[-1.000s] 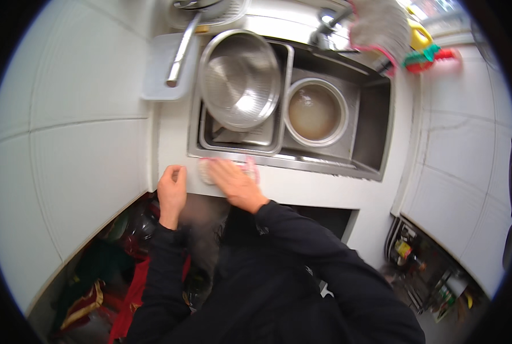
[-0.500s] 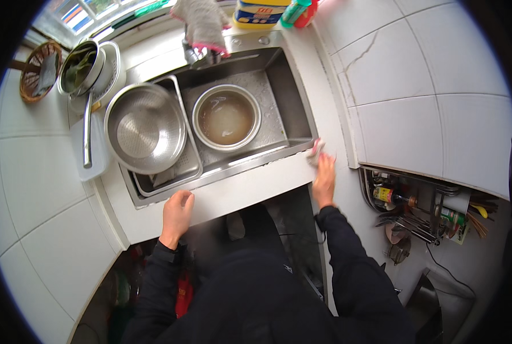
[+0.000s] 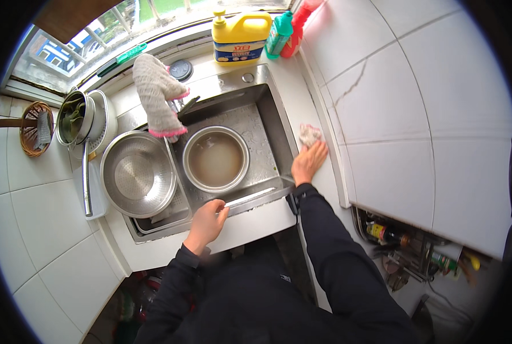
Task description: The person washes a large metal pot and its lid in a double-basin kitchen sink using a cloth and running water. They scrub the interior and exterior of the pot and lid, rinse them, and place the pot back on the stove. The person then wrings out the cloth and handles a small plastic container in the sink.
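Note:
My right hand [image 3: 308, 162] presses a small pale cloth with pink edging [image 3: 310, 135] onto the white counter right of the sink, its fingers over the cloth's near end. Over the sink's front rim hovers my left hand [image 3: 206, 225], open and holding nothing, its fingers loosely bent and the thumb apart. Inside the steel sink [image 3: 261, 117] sits a round metal pot [image 3: 245, 166] of cloudy brownish water. To its left, a steel colander [image 3: 138, 169] lies over a rectangular perforated tray [image 3: 181, 200]. A pale cloth mitt with pink trim [image 3: 155, 94] hangs over the faucet.
A yellow jug [image 3: 240, 35], a teal bottle [image 3: 279, 34] and a red bottle [image 3: 299, 28] stand behind the sink. At the left are a long-handled saucepan [image 3: 85, 178] and a wicker basket [image 3: 36, 129]. Tiled wall rises at right, above a rack of bottles [image 3: 390, 235].
My right hand and the cloth have moved farther back along the counter on the right. My left hand has shifted right, toward the pot. The view has tilted up, showing more of the window.

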{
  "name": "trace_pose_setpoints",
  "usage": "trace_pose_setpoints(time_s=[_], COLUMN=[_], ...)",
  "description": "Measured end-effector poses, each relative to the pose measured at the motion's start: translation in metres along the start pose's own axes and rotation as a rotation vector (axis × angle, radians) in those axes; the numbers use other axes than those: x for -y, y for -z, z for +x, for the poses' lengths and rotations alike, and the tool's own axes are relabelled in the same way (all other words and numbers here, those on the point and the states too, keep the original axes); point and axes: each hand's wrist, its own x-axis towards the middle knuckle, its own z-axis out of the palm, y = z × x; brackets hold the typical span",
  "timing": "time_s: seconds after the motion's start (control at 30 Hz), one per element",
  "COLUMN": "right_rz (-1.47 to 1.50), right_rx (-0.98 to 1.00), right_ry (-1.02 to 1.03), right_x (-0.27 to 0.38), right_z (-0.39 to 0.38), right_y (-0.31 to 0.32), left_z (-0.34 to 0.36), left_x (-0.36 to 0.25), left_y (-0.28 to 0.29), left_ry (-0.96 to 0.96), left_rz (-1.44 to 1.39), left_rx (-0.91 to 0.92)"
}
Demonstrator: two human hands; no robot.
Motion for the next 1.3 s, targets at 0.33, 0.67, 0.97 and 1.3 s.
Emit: trace_pose_setpoints(time_s=[0.33,0.67,0.97,1.3], right_rz=[0.029,-0.076,0.315,0.762], right_rx=[0.015,0.174,0.243,1.192], right_ry=[0.49,0.562,0.547,0.239], right_x=[0.095,0.03,0.108,0.16], right_z=[0.179,0.12,0.0,-0.106], right_y=[-0.09,-0.006,0.054,0.047], left_z=[-0.001,-0.06,-0.006,-0.065], left_x=[0.022,0.139,0.193,0.082], left_y=[-0.017,0.057,0.065,0.032], left_ry=[0.265,0.607,0.588,0.117], left_rz=[0.031,0.369,0.512,0.246], left_rx=[-0.14,-0.433,0.127,-0.58])
